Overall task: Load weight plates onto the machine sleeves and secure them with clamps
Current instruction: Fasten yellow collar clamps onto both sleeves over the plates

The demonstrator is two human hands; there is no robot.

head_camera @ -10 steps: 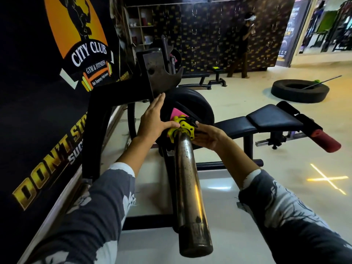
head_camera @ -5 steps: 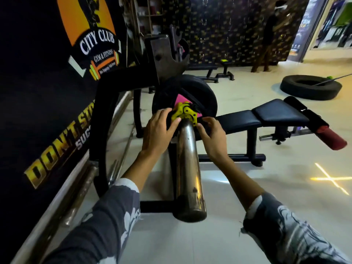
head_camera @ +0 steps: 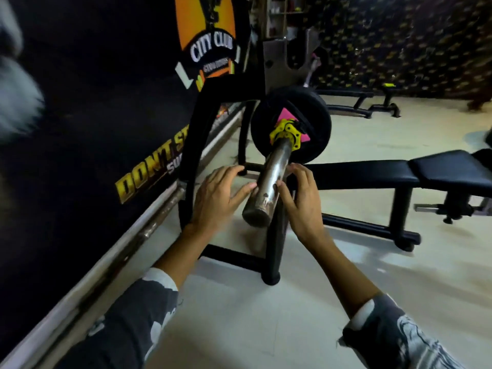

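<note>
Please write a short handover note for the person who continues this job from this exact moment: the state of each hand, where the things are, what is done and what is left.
Left hand: open, grip empty, beside the bare metal sleeve near its end.
Right hand: open, grip empty, on the other side of the sleeve; contact cannot be judged.
Black round weight plate: loaded on the sleeve, at the inner end.
Yellow plastic clamp: on the sleeve, against the plate's face. Whether it is locked cannot be seen.
Done: this sleeve carries a plate and a clamp.
Left: probably check the clamp holds, then load any other sleeve; none shows here.
</note>
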